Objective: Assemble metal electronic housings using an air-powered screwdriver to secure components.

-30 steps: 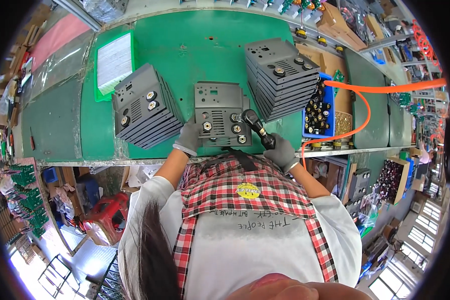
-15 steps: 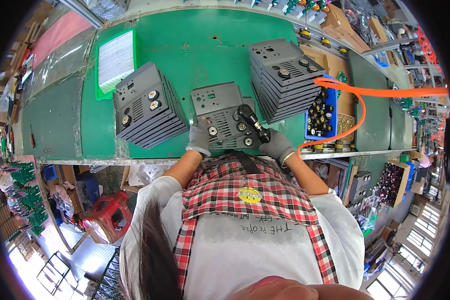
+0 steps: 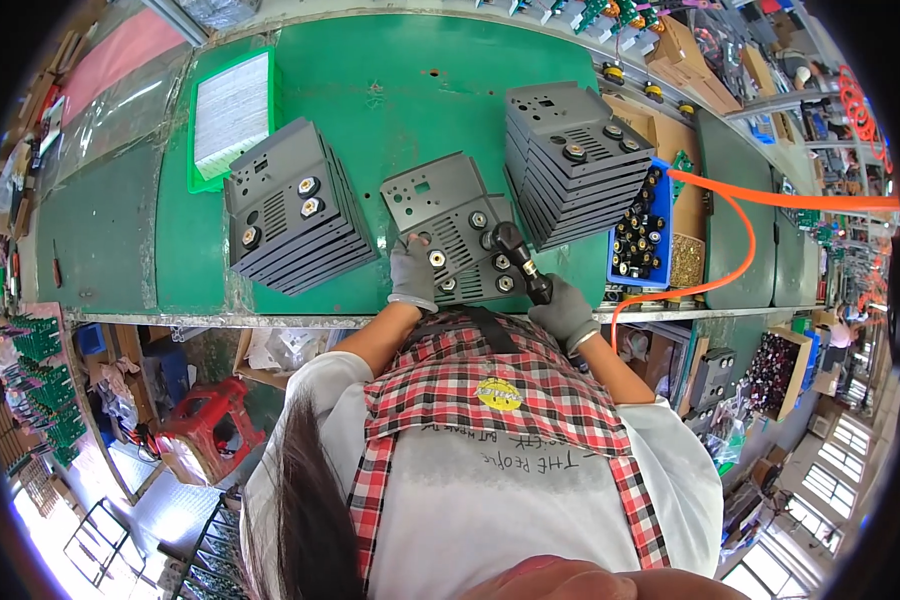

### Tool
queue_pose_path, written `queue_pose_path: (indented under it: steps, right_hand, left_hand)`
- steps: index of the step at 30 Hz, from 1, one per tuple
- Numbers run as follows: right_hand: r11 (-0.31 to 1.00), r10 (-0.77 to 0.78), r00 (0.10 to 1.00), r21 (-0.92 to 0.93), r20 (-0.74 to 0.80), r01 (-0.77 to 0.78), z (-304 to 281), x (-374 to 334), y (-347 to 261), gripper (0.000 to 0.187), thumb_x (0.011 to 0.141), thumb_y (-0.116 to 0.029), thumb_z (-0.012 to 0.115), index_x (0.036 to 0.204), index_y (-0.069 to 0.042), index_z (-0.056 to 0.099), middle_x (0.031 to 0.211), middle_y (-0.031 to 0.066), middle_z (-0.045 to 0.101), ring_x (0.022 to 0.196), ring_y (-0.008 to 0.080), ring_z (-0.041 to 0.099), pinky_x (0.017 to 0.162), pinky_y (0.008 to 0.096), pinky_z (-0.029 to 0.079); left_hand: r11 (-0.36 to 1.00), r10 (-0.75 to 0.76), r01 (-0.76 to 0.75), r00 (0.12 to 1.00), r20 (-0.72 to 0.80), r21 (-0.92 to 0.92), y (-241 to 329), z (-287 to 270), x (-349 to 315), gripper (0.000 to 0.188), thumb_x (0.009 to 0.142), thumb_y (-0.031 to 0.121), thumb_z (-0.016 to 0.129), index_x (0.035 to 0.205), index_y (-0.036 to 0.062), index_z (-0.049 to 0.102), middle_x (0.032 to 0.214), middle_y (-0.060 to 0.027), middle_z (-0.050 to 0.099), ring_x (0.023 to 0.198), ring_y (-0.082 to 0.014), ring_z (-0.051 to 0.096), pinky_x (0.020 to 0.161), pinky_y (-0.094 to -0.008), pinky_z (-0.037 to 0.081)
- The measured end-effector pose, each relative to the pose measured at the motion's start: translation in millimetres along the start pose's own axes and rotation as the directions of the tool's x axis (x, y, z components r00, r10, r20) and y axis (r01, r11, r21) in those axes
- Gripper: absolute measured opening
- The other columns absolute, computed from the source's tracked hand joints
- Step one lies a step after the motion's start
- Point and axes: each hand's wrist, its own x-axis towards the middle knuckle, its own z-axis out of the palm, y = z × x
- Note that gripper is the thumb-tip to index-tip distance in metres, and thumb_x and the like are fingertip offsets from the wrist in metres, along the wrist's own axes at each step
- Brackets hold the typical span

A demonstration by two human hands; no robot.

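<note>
My left hand (image 3: 411,274), in a grey glove, grips the left edge of a dark grey metal panel (image 3: 428,190) with slots and round holes. The panel lies at the front of the green bench, with several black round fittings with brass-coloured nuts on it. In my gloved right hand (image 3: 567,312) is a black air ratchet wrench (image 3: 526,265), its fingers wrapped around the handle. The tool's angled head rests over a fitting at the panel's right side, hiding it. I cannot tell whether the head touches that nut.
Stacks of similar panels stand left (image 3: 288,215) and right (image 3: 577,165). A green tray (image 3: 192,150) holds white sheets. At right, a blue bin (image 3: 662,265) of black fittings sits beside brass-coloured small parts (image 3: 687,252). An orange hose (image 3: 750,240) loops past it.
The panel has turned slightly, and its near fittings show more. My right hand and the wrench have shifted right and nearer to me. The left hand moved slightly right, still gripping. The hose has swung right.
</note>
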Motion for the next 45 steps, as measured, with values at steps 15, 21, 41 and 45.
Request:
queue_pose_path:
  steps: [15, 21, 41, 45]
  right_hand:
    - [0.996, 0.030, 0.999, 0.079, 0.033, -0.033, 20.0, 21.5, 15.6, 0.043, 0.057, -0.025, 0.063, 0.092, -0.002, 0.053, 0.084, 0.0196, 0.059, 0.083, 0.0349, 0.057, 0.072, 0.0389, 0.044]
    - [0.998, 0.025, 1.000, 0.054, 0.015, -0.025, 8.8, 20.9, 8.5, 0.046, 0.056, -0.026, 0.064, 0.095, -0.003, 0.053, 0.081, 0.0192, 0.059, 0.078, 0.0344, 0.057, 0.070, 0.0390, 0.045]
    - [0.923, -0.352, 0.930, 0.125, -0.102, 0.363, -26.6, -38.1, -56.9, 0.052, 0.055, -0.014, 0.063, 0.104, -0.002, 0.050, 0.074, 0.0145, 0.059, 0.066, 0.0263, 0.059, 0.061, 0.0336, 0.046]
    - [0.897, -0.388, 0.912, 0.173, -0.129, 0.406, -33.2, -44.1, -70.4, 0.051, 0.055, -0.017, 0.065, 0.101, -0.003, 0.050, 0.077, 0.0175, 0.059, 0.071, 0.0324, 0.059, 0.064, 0.0372, 0.046]
  left_hand:
    - [0.994, 0.045, -0.039, 0.997, -0.060, 0.103, -0.8, 6.2, 3.6, 0.022, 0.088, 0.024, 0.039, 0.075, 0.0076, 0.046, 0.067, -0.0061, 0.052, 0.058, -0.0149, 0.053, 0.052, -0.0286, 0.047]
    - [0.998, 0.063, -0.064, 0.995, -0.074, -0.010, 31.1, 21.9, -5.5, 0.021, 0.087, 0.023, 0.040, 0.074, 0.0080, 0.045, 0.069, -0.0035, 0.049, 0.058, -0.0129, 0.048, 0.051, -0.0281, 0.042]
    - [0.955, 0.280, -0.286, 0.957, 0.078, 0.080, 148.0, 39.0, -64.7, 0.023, 0.082, 0.023, 0.048, 0.082, 0.0013, 0.054, 0.065, -0.0037, 0.051, 0.060, -0.0111, 0.044, 0.056, -0.0264, 0.038]
    - [0.900, 0.417, -0.424, 0.905, 0.082, 0.103, 165.9, 34.4, -67.0, 0.024, 0.083, 0.024, 0.048, 0.082, 0.0015, 0.054, 0.067, -0.0065, 0.054, 0.061, -0.0130, 0.047, 0.056, -0.0275, 0.039]
